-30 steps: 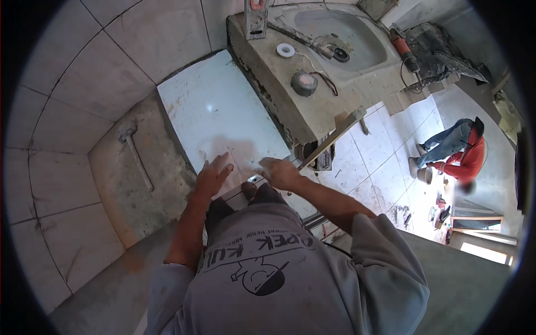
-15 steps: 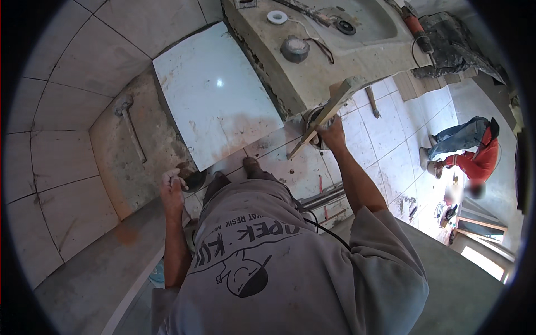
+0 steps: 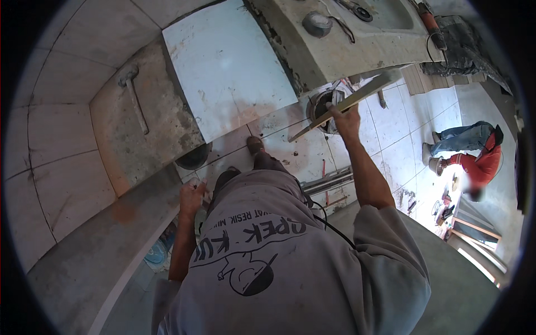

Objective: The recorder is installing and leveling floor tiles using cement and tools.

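Observation:
My right hand [image 3: 347,119] is closed around a long, narrow board-like piece [image 3: 365,93] with a tan edge and a greyish face, held aslant beside the concrete counter. Under and behind it a round bucket [image 3: 322,106] stands on the floor, partly hidden. My left hand [image 3: 192,195] hangs low by my left side, its fingers curled in, with nothing visible in them. Just beyond that hand is a dark round bowl or bucket [image 3: 194,157], partly under the ledge. A large white tile [image 3: 231,70] lies on the ledge ahead, its near corner smeared with reddish dust.
A hammer [image 3: 134,100] rests on the rough concrete ledge [image 3: 159,111] at left. On the counter [image 3: 357,53] sit a round grey tape roll [image 3: 317,24] and an angle grinder [image 3: 431,28]. Metal bars [image 3: 329,181] lie on the floor. Another person in red [image 3: 480,167] bends down at far right.
My view has shifted, so the tile and counter sit higher. My right hand still holds the board-like piece, now tilted flatter. My left hand has moved in towards my body, its fingers curling more.

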A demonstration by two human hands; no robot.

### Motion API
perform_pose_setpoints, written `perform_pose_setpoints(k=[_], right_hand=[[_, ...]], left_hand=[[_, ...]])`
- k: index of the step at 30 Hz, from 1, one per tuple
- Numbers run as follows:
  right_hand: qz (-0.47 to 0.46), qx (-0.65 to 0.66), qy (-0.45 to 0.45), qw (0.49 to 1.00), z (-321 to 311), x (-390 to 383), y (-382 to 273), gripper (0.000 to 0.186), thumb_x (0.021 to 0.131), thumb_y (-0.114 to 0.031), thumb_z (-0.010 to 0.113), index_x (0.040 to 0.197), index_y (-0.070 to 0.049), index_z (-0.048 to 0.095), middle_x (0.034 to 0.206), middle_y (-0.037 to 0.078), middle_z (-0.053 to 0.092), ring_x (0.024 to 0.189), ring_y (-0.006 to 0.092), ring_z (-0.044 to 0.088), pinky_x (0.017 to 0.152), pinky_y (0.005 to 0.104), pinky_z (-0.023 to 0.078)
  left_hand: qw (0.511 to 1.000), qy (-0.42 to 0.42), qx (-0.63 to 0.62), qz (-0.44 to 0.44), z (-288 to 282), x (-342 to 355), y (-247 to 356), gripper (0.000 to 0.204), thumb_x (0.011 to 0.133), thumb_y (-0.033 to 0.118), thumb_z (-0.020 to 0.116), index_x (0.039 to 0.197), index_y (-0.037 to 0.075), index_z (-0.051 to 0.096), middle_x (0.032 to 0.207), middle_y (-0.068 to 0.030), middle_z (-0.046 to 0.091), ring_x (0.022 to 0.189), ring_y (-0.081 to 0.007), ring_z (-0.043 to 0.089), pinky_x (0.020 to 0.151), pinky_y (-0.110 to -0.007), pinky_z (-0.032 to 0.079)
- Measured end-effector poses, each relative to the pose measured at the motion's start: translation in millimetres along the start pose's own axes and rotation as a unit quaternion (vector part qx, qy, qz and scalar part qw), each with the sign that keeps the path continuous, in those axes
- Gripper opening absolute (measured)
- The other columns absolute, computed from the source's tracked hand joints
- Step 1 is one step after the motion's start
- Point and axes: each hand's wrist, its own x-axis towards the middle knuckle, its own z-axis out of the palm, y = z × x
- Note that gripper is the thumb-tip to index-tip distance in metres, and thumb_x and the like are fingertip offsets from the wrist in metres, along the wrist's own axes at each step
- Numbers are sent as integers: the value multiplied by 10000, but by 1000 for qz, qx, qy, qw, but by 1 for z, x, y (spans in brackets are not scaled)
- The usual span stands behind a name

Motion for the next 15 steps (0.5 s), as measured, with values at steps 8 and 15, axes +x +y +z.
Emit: perform_pose_setpoints(k=[8, 15], right_hand=[[-71, 155, -107, 979, -92, -81, -102, 289, 847, -154, 690, 1051, 29, 600, 1035, 130, 666, 986, 203, 621, 909, 333, 463], [-117, 400, -208, 885, -117, -140, -143, 494, 806, -269, 668, 1167, 9, 479, 1134, 162, 566, 1101, 339, 581, 996, 516, 422]], left_hand=[[979, -60, -188, -43, 28, 13, -101, 748, 883, 632, 560, 1321, 28, 515, 1170, -190, 647, 1085, -319, 627, 887, -421, 486], [826, -67, -456, -325, 53, 21, -152, 1062, 795, 839, 419, 1471, 26, 316, 1300, -244, 559, 1181, -360, 568, 965, -527, 437]])
